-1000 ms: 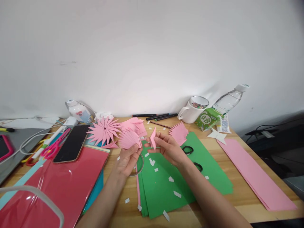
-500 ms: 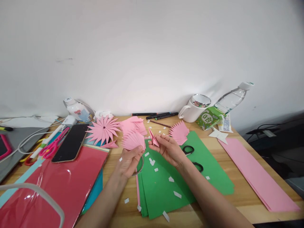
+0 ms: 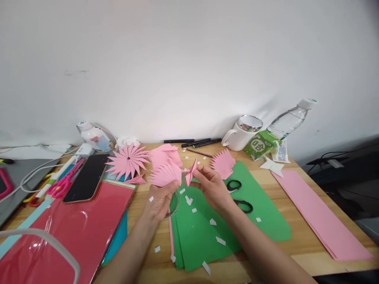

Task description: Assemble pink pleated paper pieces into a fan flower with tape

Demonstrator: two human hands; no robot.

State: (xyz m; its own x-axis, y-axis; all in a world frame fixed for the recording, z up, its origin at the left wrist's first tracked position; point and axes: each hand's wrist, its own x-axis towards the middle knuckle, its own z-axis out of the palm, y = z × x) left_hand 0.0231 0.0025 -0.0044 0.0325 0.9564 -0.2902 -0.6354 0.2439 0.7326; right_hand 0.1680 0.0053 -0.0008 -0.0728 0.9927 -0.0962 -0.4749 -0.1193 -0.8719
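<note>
My left hand (image 3: 164,200) is closed on a pink folded-paper fan (image 3: 166,173), made of several overlapping pointed pieces that spread up and left. Just to its right, my right hand (image 3: 211,185) pinches a single pink folded paper piece (image 3: 191,172) between thumb and fingers. A small gap separates that piece from the fan's right edge. Beyond my left hand lies a finished round pink paper pinwheel (image 3: 128,158), with a loose folded piece (image 3: 136,179) below it. A second pink paper fan (image 3: 223,163) rests behind my right hand.
Green paper sheets (image 3: 207,236) lie under my hands, with black-handled scissors (image 3: 243,206) and white paper scraps on them. Long pink paper (image 3: 322,217) is at the right. A white mug (image 3: 238,136), bottle (image 3: 288,120), phone (image 3: 87,177) and red folder (image 3: 71,228) stand or lie around.
My right hand has turned the single folded piece, so it now tilts the other way, its tip leaning up and right. The fan stays in my left hand.
</note>
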